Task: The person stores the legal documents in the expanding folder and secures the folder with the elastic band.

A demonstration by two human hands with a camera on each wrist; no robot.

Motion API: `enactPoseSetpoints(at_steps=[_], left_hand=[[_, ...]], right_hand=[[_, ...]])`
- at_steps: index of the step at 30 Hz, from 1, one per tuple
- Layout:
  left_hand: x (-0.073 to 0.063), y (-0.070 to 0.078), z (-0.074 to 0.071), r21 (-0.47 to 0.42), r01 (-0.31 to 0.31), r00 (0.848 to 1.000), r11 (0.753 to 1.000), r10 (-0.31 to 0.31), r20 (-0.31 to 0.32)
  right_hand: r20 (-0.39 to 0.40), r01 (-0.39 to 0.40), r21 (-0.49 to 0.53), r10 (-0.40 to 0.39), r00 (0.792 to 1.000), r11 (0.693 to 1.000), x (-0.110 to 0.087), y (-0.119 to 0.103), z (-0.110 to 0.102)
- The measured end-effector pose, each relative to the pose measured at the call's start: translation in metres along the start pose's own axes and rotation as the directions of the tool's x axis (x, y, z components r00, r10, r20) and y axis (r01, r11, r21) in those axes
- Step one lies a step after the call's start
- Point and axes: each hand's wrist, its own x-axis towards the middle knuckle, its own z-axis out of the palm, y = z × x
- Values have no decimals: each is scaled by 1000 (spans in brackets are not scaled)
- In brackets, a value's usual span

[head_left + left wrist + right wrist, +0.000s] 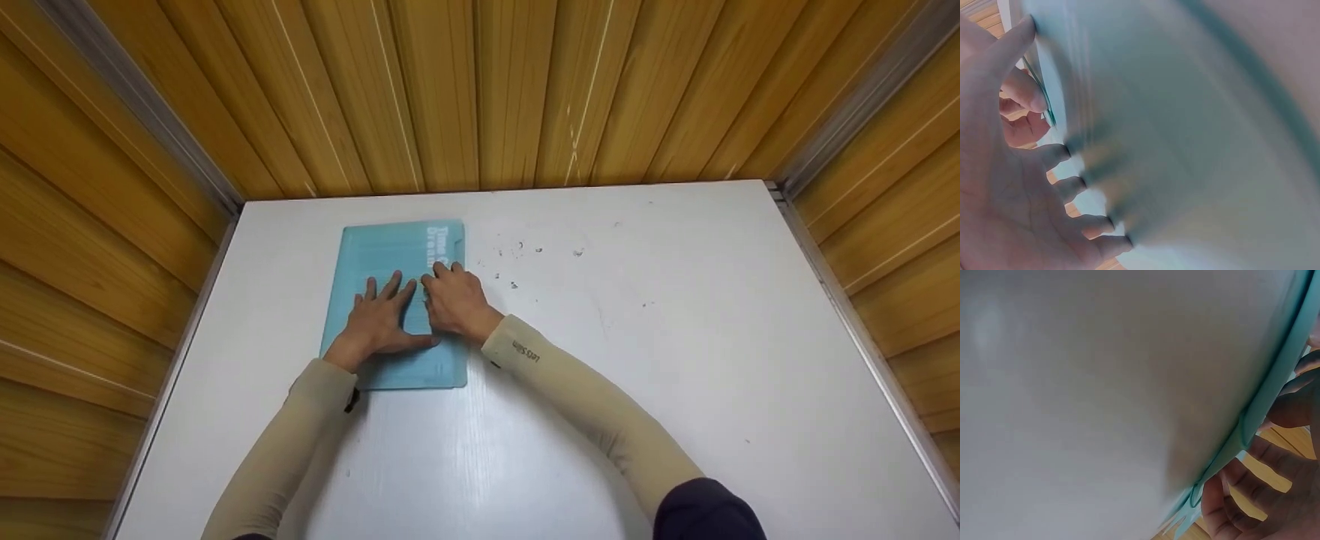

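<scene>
A teal plastic document folder (pixel 382 251) with white lettering near its upper right lies flat on the white table. My left hand (pixel 379 322) rests on its front with the fingers spread. In the left wrist view, the left hand's fingertips (pixel 1075 183) touch the folder's smooth surface. At the folder's right side, my right hand (pixel 456 300) has its fingers bent and pinches a thin teal edge of the folder, seen beyond the left thumb. The right wrist view shows the right hand's fingers (pixel 1258 489) along the folder's edge (pixel 1266 402), where curved cut-outs show.
The white table (pixel 637 360) carries small dark marks (pixel 514 285) to the right of the folder. Wood-patterned panels (pixel 510 90) stand behind the table and on both sides, with metal rails at the corners.
</scene>
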Motion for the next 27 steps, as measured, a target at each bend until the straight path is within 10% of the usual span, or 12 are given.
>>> enactPoseSetpoints(at_steps=[27], left_hand=[[-3, -2, -1, -19, 14, 1000, 1000, -14, 12]], right_hand=[[40, 11, 319, -25, 999, 948, -12, 21, -9]])
